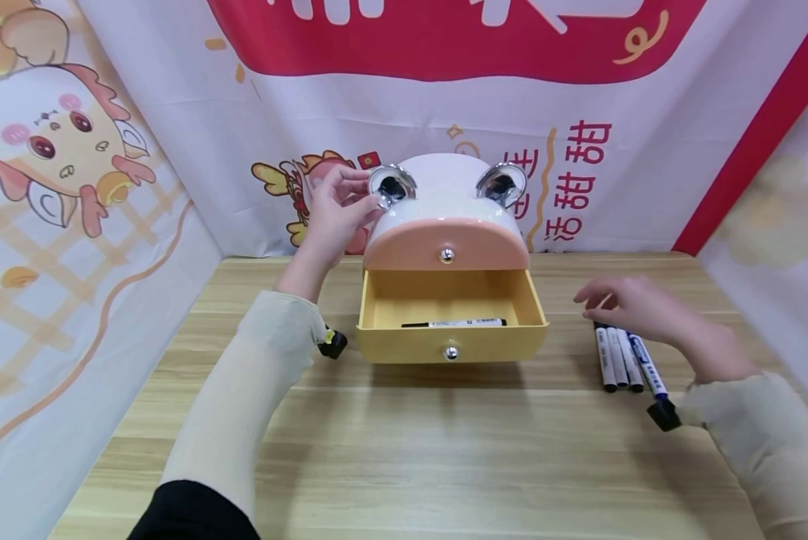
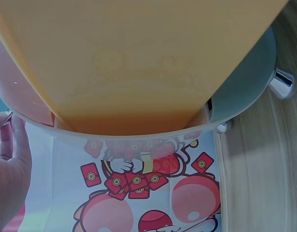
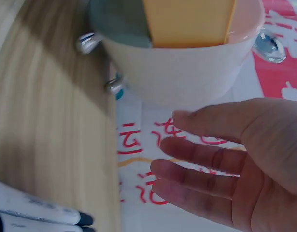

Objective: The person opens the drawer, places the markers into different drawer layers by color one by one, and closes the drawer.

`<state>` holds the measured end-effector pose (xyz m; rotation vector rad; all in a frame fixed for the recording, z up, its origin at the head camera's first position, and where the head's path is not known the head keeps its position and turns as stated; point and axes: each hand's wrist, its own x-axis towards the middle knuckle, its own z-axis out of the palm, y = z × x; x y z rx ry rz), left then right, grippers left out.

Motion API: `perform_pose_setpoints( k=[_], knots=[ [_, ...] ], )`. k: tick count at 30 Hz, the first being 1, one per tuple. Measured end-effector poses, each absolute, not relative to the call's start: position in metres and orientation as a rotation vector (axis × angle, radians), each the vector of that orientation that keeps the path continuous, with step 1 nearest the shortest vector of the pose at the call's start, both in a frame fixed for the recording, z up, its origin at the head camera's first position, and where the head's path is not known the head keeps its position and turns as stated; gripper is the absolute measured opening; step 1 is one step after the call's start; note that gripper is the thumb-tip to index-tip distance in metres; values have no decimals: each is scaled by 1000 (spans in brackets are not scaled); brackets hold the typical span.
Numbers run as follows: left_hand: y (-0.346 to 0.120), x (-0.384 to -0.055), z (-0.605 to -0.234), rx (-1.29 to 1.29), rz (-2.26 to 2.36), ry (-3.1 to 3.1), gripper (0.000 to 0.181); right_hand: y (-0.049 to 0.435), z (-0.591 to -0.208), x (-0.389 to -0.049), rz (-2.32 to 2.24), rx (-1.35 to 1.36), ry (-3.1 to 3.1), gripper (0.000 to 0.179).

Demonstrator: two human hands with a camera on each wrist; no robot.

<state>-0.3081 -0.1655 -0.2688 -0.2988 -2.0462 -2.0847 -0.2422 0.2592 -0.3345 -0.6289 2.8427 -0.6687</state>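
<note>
Bracing the frog-shaped drawer organizer (image 1: 437,187) is, by judgement, the work of the left hand (image 1: 336,210): its thumb and fingers pinch the rim of the left chrome eye (image 1: 391,186). The person should apply light, even pressure here, enough to stop the white shell from turning, since a projecting part may flex under a hard pull.

The organizer stands upright toward the rear of the wood-grain table (image 1: 404,450). Its pink upper drawer (image 1: 410,251) is closed; the yellow lower drawer (image 1: 404,346) is pulled out toward the person, and one black-and-white marker (image 1: 467,323) lies crosswise on its floor. An extended drawer is likely to make the unit front-heavy, so neither hand should lean on the front panel or its chrome knob (image 1: 452,352).

To the right, three white-barrelled markers (image 1: 617,358) and one blue-printed marker (image 1: 647,365) lie side by side on the table. The right hand (image 1: 647,311) hovers over their far ends, fingers parted and loosely bent, grasping nothing. For a clean pickup, thumb and forefinger should meet on one barrel only, preferably an outer one, and lift it straight up so that its neighbours do not roll.
</note>
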Motion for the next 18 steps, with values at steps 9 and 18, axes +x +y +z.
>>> perform_pose_setpoints(
  k=[9,18],
  knots=[
    [-165,-307,-268,-302,-2073,-2056,31,277,-351,-250,-653,-435,2788,27],
    [-166,-307,-268,-295,-2067,-2073,31,295,-364,-256,-709,-253,2741,33]
  ],
)
